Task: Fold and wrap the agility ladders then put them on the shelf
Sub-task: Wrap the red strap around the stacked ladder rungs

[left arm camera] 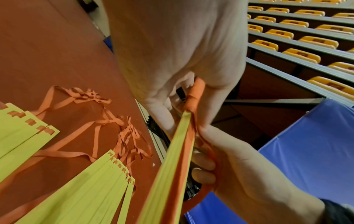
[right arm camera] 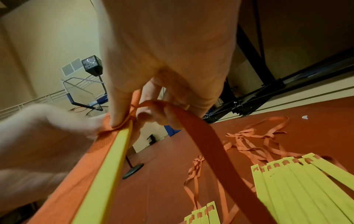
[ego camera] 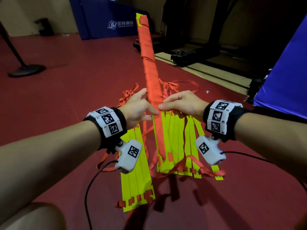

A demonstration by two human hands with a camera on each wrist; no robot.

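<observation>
Overhead, head view: left hand (ego camera: 138, 108) and right hand (ego camera: 180, 103) meet at frame centre, both pinching the wrapped ladder bundle (ego camera: 149, 67), a long stack of yellow rungs bound in orange strap that rises from the hands toward the upper middle of the frame, its far end near the blue mat (ego camera: 103, 19). Left thumb and fingers close on the bundle's lower wrapped part; the right thumb presses the strap edge against it, and in the right wrist view the fingers curl round a loose length of orange strap (right arm camera: 214, 145) running off toward lower right. Bundle's near end, yellow edges showing, passes below the hands. Writing: white logo and characters on the blue mat with "JINLING SPORTS" beneath, small but legible. Black-and-white square markers on both wristbands; their tiny labels cannot be read. On the red floor (ego camera: 74, 80), two fans of loose yellow rungs (ego camera: 176, 140), one lower centre-left, one centre-right, with tangled orange straps (ego camera: 129, 95) trailing beyond them. Open floor lies left of the hands up to a black stand base (ego camera: 27, 69) at left edge. Right side is tighter: black frame equipment (ego camera: 191, 52) upper right, another blue pad (ego camera: 285, 77) at right edge.
</observation>
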